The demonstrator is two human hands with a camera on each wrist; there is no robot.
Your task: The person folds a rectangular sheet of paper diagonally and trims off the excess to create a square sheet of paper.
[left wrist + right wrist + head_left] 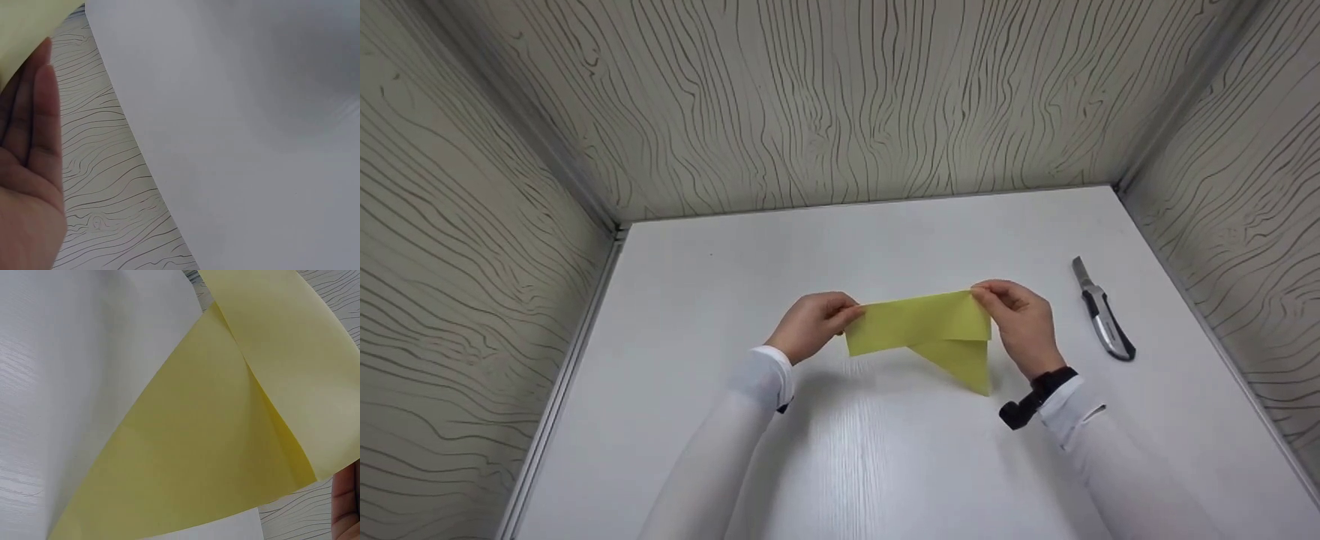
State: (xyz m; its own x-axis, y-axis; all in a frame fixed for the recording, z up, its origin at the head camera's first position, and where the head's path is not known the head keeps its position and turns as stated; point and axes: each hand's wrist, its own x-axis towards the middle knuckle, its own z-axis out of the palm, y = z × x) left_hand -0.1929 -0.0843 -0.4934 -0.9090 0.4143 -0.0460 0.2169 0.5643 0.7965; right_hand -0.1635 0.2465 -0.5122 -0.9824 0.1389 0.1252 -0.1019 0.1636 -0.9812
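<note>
A folded sheet of yellow paper (915,321) is held up above the white table between both hands. Its upper part is a long strip, and a triangular flap (185,439) hangs below it on the right side. The left hand (816,321) pinches the strip's left end between thumb and fingers. At the upper right corner, the right hand (1020,319) pinches the paper the same way. Only part of the left hand (31,169) shows in the left wrist view, with the paper at the top corner. Fingers (344,500) of the right hand appear at the right wrist view's edge.
A utility knife (1104,319) with grey and black handle lies on the white table (720,300), right of the right hand, blade pointing away. Wood-grain panels (825,97) stand behind and on both sides. A black wrist-worn device (1031,401) sits on the right wrist.
</note>
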